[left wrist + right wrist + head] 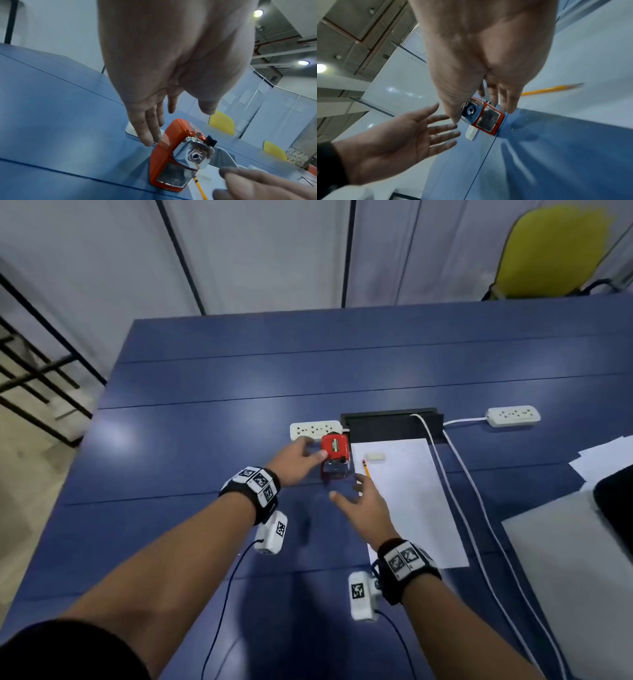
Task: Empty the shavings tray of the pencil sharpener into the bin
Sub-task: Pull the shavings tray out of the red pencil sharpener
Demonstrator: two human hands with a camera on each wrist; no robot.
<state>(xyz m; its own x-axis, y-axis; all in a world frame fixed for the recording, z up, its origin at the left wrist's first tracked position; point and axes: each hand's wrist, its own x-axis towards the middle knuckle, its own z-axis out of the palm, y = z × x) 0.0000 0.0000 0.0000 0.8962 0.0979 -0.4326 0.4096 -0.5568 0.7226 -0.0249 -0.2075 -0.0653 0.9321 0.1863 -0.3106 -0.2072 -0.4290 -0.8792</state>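
Observation:
The red pencil sharpener (335, 449) stands on the blue table (222, 378), its chrome pencil hole facing me. Its clear shavings tray (172, 175) sits low in the front, dark with shavings (488, 120). My left hand (310, 450) is open beside the sharpener's left side, fingers (145, 128) straight and thumb over its top. Whether it touches the sharpener is unclear. My right hand (346, 487) hovers open just in front of the sharpener, fingers (506, 100) spread and holding nothing. No bin is in view.
A yellow pencil (365, 468) and a white eraser (375, 456) lie on a paper sheet (414, 508) right of the sharpener. Behind are a power strip (315, 430), a black cable well (390, 424), a second strip (513, 416) and white cables (462, 491). Loose papers (603, 457) lie far right.

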